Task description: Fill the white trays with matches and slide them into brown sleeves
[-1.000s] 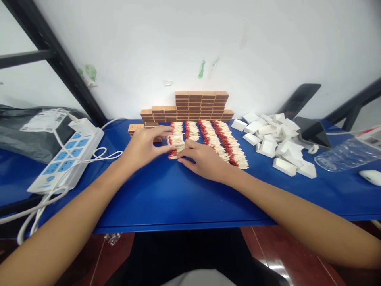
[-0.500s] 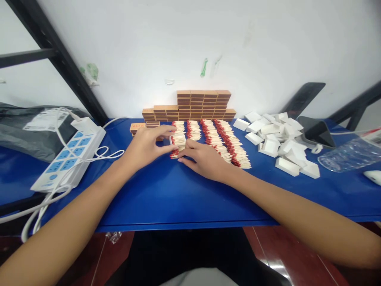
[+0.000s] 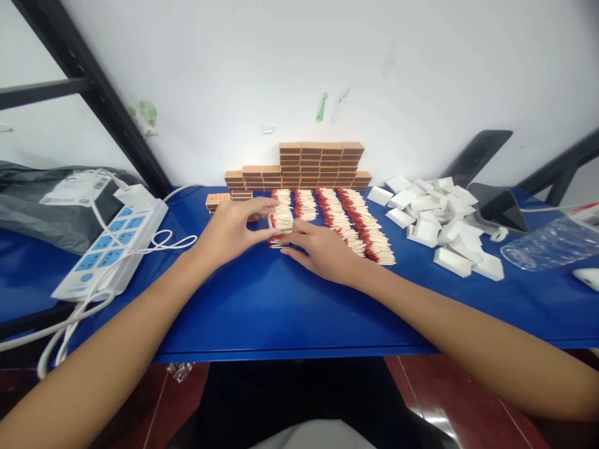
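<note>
My left hand (image 3: 231, 226) is closed around a small white matchbox tray (image 3: 270, 221), thumb at its near side and fingers at its far side. Wooden matches (image 3: 282, 221) with red heads fill the tray. At the tray's near right corner, my right hand (image 3: 322, 251) has its thumb and fingers pinched on a few matches, mostly hidden by the fingers. A loose match (image 3: 276, 246) lies just below the tray. Beyond and to the right, more matches lie in rows, among them a long row (image 3: 365, 224) partly behind my right hand.
Stacked brown matchboxes (image 3: 322, 165) stand against the wall. A heap of white trays (image 3: 435, 212) lies right, by a dark phone stand (image 3: 498, 206) and a clear plastic package (image 3: 552, 240). At left, a power strip (image 3: 110, 243) with cables rests on the blue table (image 3: 281, 318).
Fewer loose matches show below the tray near my right fingertips. Both hands stay in nearly the same place, and the view has shifted slightly.
</note>
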A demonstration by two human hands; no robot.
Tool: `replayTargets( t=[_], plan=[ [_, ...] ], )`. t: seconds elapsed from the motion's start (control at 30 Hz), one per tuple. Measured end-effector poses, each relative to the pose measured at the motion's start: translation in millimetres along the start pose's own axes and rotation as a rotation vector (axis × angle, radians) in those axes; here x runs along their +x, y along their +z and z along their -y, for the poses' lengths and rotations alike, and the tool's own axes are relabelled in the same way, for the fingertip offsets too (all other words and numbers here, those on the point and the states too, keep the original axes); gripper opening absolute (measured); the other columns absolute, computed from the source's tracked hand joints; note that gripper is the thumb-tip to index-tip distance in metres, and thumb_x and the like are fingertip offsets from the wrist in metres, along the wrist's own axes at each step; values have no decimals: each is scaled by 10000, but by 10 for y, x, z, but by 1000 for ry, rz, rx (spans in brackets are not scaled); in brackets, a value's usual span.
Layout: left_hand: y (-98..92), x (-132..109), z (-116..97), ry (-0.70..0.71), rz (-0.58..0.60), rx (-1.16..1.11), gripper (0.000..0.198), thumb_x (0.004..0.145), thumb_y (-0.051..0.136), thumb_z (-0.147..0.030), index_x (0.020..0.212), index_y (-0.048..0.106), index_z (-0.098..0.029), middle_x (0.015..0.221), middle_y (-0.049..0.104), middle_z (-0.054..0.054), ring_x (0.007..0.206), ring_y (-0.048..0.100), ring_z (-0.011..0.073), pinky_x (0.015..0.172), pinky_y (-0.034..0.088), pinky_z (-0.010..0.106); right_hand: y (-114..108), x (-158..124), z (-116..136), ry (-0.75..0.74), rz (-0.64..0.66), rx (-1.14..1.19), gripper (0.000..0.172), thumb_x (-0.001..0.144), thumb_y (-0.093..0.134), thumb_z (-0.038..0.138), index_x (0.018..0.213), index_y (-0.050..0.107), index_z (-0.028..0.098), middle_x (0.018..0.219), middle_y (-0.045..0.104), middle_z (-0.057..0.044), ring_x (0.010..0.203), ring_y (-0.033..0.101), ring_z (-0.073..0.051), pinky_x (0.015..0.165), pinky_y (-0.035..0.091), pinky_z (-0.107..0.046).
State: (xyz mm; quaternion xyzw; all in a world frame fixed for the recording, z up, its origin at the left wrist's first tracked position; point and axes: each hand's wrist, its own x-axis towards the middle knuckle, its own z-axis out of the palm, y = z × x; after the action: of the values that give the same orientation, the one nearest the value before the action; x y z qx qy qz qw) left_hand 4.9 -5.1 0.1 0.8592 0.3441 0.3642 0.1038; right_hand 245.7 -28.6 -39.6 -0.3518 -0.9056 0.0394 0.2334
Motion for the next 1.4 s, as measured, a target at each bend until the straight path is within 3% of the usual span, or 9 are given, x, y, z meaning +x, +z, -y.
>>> replayTargets(
  t=[0.3, 1.4],
  plan=[
    [0, 2, 5, -22, 13, -6, 467, 877, 852, -413, 1274, 755, -188, 1200, 824, 82, 1032, 812, 253, 973, 660, 347, -24, 5, 11, 29, 2, 150, 132, 1073, 591, 235, 1073, 719, 201, 1083, 691, -80, 929, 691, -205, 865, 532, -345],
    [10, 1, 32, 21, 1, 4, 426, 872, 871, -361, 1241, 772, -172, 1209, 822, 87, 1013, 819, 243, 956, 669, 332, -93, 15, 58, 81, 93, 166, 86, 1067, 595, 203, 1026, 670, 195, 1091, 722, -85, 992, 696, -234, 884, 512, -356]
  ],
)
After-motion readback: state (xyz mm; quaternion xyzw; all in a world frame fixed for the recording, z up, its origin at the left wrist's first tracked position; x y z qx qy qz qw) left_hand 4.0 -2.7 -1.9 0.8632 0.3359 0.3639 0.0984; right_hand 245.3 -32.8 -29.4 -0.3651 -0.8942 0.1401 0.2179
